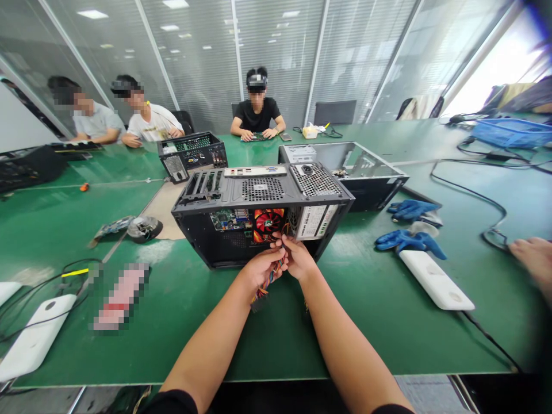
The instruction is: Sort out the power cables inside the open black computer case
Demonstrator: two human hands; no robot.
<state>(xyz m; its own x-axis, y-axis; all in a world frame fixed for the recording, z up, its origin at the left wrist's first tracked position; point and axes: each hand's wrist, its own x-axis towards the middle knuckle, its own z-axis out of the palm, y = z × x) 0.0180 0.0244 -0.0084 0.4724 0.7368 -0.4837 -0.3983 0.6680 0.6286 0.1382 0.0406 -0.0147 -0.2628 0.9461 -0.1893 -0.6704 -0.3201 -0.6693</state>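
A black computer case (259,198) lies with its open side facing me and its ported back panel upward. Inside show a red cooling fan (268,223), a circuit board (228,219) and a white-labelled power supply (318,222). My left hand (264,267) is closed around a bundle of multicoloured power cables (269,287), whose loose connector end hangs below it. Close against it, my right hand (297,256) pinches the same cables in front of the power supply. The fingertips partly cover one another and the lower fan edge.
Behind stand another open case (371,192) and a smaller case (194,155). Blue gloves (409,241) and a white power bank (435,282) lie to the right; another power bank (38,333) is at left. Several people sit across the table, and a person's hand (535,261) shows at right.
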